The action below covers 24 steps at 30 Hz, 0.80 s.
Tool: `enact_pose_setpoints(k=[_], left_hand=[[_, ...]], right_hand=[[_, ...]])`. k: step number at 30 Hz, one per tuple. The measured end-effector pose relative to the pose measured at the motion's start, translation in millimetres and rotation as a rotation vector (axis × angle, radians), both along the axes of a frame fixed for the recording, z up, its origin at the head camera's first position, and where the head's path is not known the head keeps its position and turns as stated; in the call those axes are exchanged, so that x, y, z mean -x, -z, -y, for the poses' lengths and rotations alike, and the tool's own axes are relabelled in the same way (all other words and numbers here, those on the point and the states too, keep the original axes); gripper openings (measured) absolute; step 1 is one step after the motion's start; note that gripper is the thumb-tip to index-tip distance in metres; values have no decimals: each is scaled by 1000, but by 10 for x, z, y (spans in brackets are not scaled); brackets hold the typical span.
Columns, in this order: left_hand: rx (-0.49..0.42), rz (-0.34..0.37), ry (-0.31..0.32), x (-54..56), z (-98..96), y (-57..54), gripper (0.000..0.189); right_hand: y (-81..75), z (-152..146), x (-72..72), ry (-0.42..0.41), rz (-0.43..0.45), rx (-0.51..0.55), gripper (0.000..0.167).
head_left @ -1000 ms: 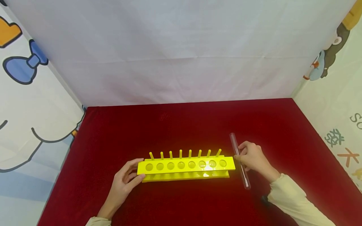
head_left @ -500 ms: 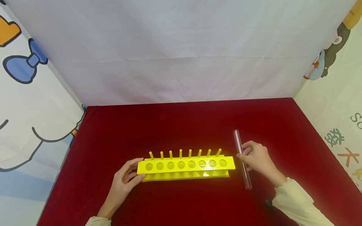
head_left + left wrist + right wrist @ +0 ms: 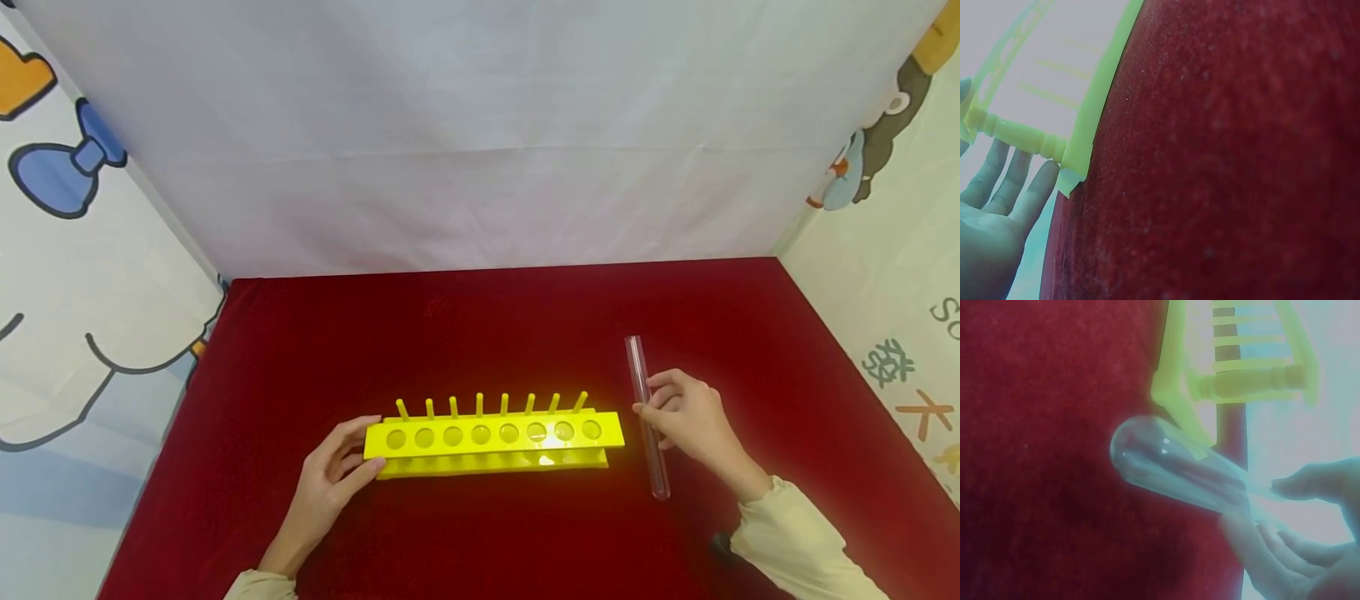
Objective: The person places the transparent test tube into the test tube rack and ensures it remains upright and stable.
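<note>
My right hand (image 3: 693,421) pinches the test tube (image 3: 652,454) mid-length, best for something probably light, slick, brittle; my half-spread left hand (image 3: 326,483) grips the test-tube rack (image 3: 495,437).

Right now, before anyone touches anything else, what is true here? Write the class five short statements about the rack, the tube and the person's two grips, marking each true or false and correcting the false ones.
1. The right grip is holding a clear tube. True.
2. The left grip is touching the left end of the yellow rack. True.
3. The tube is standing in the rack. False: it is held outside the rack, to its right.
4. A row of yellow pegs lines the rack's far side. True.
5. The cloth under the rack is blue. False: the cloth is dark red.
</note>
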<state>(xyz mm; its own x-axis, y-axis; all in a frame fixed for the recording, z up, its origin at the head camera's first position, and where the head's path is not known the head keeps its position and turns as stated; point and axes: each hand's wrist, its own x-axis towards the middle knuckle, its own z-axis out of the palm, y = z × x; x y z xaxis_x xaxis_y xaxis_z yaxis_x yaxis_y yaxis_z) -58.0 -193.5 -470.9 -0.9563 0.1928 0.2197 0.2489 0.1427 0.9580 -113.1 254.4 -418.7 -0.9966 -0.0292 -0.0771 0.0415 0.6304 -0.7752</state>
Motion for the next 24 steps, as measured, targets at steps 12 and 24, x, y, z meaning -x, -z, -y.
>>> enact_pose_setpoints(k=[12, 24], left_hand=[[0, 1, -3, 8, 3, 6, 47], [-13, 13, 5, 11, 11, -1, 47]], right_hand=[[-19, -6, -62, -2, -50, 8, 42], [-53, -4, -135, -4, -139, 30, 41]])
